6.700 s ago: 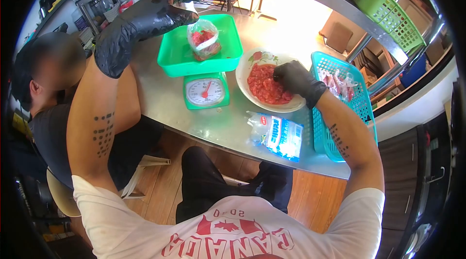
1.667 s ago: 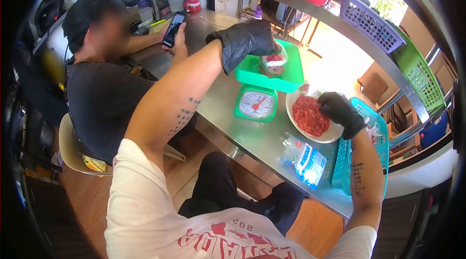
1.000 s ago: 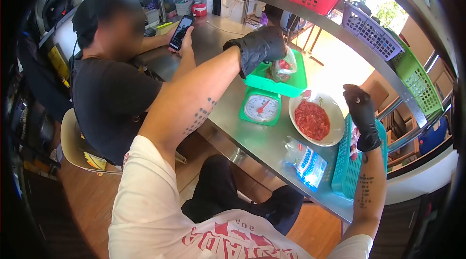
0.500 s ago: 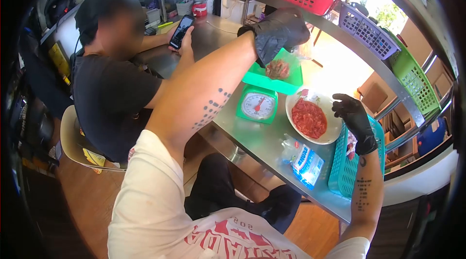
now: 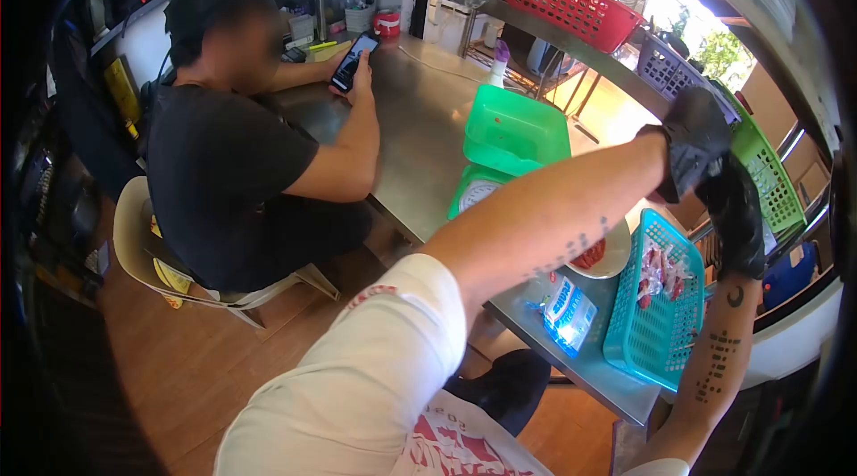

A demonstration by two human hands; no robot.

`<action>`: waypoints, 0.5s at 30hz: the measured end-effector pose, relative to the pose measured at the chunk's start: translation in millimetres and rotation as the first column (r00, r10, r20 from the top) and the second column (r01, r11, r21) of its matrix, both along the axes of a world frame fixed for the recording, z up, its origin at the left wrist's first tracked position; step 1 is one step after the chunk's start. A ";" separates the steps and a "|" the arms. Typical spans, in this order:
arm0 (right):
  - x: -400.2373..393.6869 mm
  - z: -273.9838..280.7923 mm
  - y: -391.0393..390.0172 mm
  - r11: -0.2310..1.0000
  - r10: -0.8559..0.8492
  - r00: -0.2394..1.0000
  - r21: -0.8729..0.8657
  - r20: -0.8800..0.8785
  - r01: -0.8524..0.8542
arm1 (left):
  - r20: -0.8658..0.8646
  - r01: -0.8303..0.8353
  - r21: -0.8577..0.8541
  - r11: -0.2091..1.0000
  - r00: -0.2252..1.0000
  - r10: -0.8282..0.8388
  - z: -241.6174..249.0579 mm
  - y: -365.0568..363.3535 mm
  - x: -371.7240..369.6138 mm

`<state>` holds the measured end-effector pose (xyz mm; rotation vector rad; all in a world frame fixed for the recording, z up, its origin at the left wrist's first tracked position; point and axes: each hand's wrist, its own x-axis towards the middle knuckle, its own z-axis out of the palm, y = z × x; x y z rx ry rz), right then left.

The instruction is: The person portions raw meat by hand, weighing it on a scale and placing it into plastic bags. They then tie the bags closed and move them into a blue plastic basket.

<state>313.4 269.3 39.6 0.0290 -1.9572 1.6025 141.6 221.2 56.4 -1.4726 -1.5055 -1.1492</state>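
My left hand (image 5: 698, 141), in a black glove, reaches across to the right and is closed against my right hand (image 5: 734, 213), also black-gloved and closed. What they hold between them is mostly hidden; a bit of something brownish shows below the left one. Under my left forearm, a white bowl (image 5: 618, 255) with red meat (image 5: 589, 255) is partly covered. The green scale (image 5: 473, 190) is partly hidden too, and its green tray (image 5: 518, 124) holds only small bits. Small bags of meat (image 5: 661, 275) lie in a teal basket (image 5: 634, 347).
A blue-and-white plastic package (image 5: 569, 315) lies on the steel table (image 5: 420, 119). At the left a seated person (image 5: 223, 155) holds a phone (image 5: 354, 63). Red (image 5: 571, 8), purple (image 5: 665, 66) and green (image 5: 759, 150) baskets stand along the raised shelf.
My left hand has moved right, from above the tray to my right hand. My right hand was open over the bowl and is now closed, farther right. The meat has gone from the tray.
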 end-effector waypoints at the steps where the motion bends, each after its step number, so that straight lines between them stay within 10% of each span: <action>1: 12.9 -8.5 13.2 0.996 -0.062 0.997 -0.064 0.044 0.065 | -0.166 -0.102 -0.061 0.993 0.982 0.091 -6.2 1.2 16.2; 2: 25.9 -11.3 12.5 0.996 -0.063 0.997 -0.060 0.046 0.066 | -0.163 -0.101 -0.057 0.993 0.982 0.090 -8.6 -0.3 26.9; 3: 39.8 -12.6 10.4 0.826 -0.348 0.935 0.494 0.067 0.272 | -0.080 0.034 -0.204 0.978 0.995 -0.052 -10.3 -1.4 36.3; 4: 51.9 -12.8 7.9 0.349 -0.572 0.816 0.878 -0.077 0.327 | 0.021 0.176 -0.333 0.926 0.983 -0.180 -12.2 -2.7 44.6; 7: 80.8 -12.6 -2.6 0.160 -0.581 0.790 0.925 -0.194 0.345 | 0.224 0.307 -0.368 0.878 0.945 -0.237 -26.1 -4.2 67.5; 8: 93.6 -15.9 25.1 0.728 -0.607 0.733 0.583 0.306 0.360 | 0.323 0.376 -0.379 0.845 0.910 -0.260 -32.5 -3.7 75.9; 11: 130.1 -48.2 27.7 0.871 -0.480 0.864 0.201 0.152 0.448 | 0.507 0.526 -0.384 0.759 0.807 -0.303 -46.4 2.4 101.5; 13: 135.7 -57.7 35.4 0.745 -0.604 0.795 0.401 0.064 0.534 | 0.288 0.396 -0.558 0.729 0.917 -0.277 -53.3 7.0 112.0; 15: 141.8 -65.1 45.5 0.816 -0.568 0.705 0.176 0.425 0.551 | 0.131 0.310 -0.649 0.695 0.945 -0.299 -58.2 15.5 126.9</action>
